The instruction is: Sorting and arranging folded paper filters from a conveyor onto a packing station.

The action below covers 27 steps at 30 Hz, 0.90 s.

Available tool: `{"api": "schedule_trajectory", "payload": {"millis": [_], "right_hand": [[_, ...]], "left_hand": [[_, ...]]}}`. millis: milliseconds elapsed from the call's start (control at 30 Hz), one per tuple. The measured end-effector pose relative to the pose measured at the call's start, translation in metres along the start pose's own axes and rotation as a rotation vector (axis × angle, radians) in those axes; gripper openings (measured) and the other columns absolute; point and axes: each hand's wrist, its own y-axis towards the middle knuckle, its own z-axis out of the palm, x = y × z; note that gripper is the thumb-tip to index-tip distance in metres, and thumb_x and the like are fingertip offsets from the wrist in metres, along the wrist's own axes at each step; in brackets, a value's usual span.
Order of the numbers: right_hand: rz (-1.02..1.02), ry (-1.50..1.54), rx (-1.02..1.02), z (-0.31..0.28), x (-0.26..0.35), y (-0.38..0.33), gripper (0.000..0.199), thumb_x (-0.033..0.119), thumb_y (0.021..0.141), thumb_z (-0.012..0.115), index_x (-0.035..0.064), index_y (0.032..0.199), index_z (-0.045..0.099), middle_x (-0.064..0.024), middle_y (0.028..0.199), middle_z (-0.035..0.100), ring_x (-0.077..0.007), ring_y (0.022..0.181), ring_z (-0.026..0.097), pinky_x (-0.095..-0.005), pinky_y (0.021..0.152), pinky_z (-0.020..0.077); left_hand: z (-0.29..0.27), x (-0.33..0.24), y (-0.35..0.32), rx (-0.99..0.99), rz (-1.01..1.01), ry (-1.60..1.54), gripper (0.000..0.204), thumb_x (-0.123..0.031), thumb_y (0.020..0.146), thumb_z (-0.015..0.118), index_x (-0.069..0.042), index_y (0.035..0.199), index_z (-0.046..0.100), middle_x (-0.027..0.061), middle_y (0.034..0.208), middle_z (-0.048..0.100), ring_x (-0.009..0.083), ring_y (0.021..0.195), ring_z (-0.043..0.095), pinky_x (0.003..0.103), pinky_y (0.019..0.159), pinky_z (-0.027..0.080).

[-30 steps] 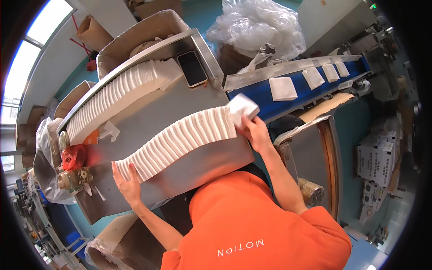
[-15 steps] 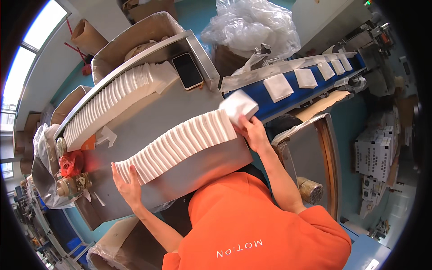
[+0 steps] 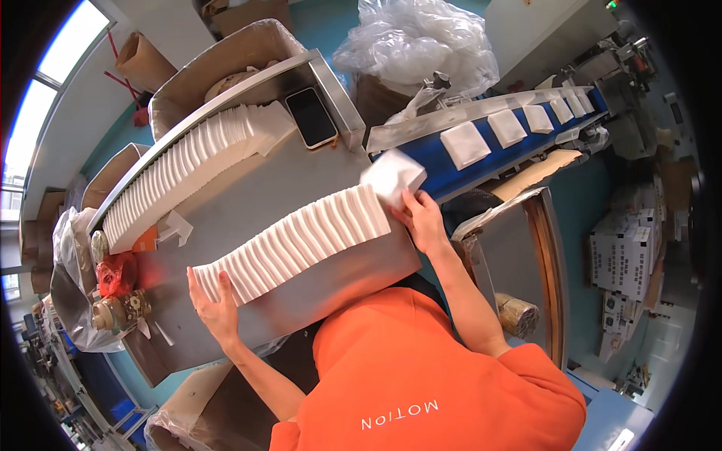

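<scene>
Along the back of the grey metal table point(image 3: 233, 207) curves the first of two rows, the far row point(image 3: 184, 169) of folded white sheets. Fingers and thumb parted, the left hand point(image 3: 216, 312) cups the left end of the near row point(image 3: 301, 244), wavy and ribbed. One black phone point(image 3: 310, 118) lies beyond. Touching the near row's right end, one blurred white square stack point(image 3: 391, 177) is pinched by the right hand point(image 3: 423, 224). At least five white squares point(image 3: 465, 145) dot one blue belt point(image 3: 451, 180).

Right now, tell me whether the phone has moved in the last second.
No: the phone lies in the same spot on the table, just as close to the metal wall at its end.
</scene>
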Motion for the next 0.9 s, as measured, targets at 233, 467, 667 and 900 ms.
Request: {"api": "schedule_trajectory", "payload": {"millis": [233,467,667,900], "right_hand": [[-0.116,-0.421,0.262,0.039,-0.013,-0.019,0.056,0.046,0.096,0.061,-0.0029,0.123,0.058,-0.0107,0.108,0.066,-0.0165,0.098,0.061,-0.03,0.087,0.048],[0.114,-0.14,0.113,0.01,0.003,-0.02,0.036,0.018,0.094,0.063,-0.0023,0.123,0.058,-0.0096,0.112,0.065,-0.0172,0.1,0.064,-0.028,0.084,0.0529],[-0.244,-0.655,0.216,0.045,0.001,-0.026,0.053,0.044,0.097,0.06,-0.0043,0.119,0.059,-0.0101,0.106,0.066,-0.0141,0.097,0.059,-0.0281,0.088,0.0469],[0.204,-0.423,0.368,0.014,-0.005,-0.019,0.036,0.022,0.097,0.06,-0.0004,0.124,0.059,-0.0076,0.116,0.065,-0.0164,0.104,0.062,-0.0257,0.088,0.0496]], "left_hand": [[0.002,-0.012,-0.001,0.012,-0.007,-0.003,0.075,-0.053,0.092,0.061,-0.006,0.146,0.04,0.0204,0.146,0.044,0.0371,0.136,0.041,0.043,0.112,0.032],[0.003,-0.011,-0.001,-0.01,-0.019,-0.042,0.078,-0.049,0.09,0.066,-0.003,0.146,0.039,0.0208,0.145,0.045,0.036,0.136,0.042,0.044,0.112,0.032],[0.01,-0.016,-0.003,-0.004,-0.001,-0.015,0.079,-0.05,0.09,0.066,-0.002,0.146,0.038,0.0205,0.145,0.045,0.0364,0.136,0.041,0.044,0.112,0.032],[0.008,-0.016,-0.004,-0.026,-0.056,-0.035,0.079,-0.051,0.09,0.065,-0.003,0.146,0.038,0.021,0.145,0.045,0.0368,0.136,0.041,0.044,0.112,0.032]]}}
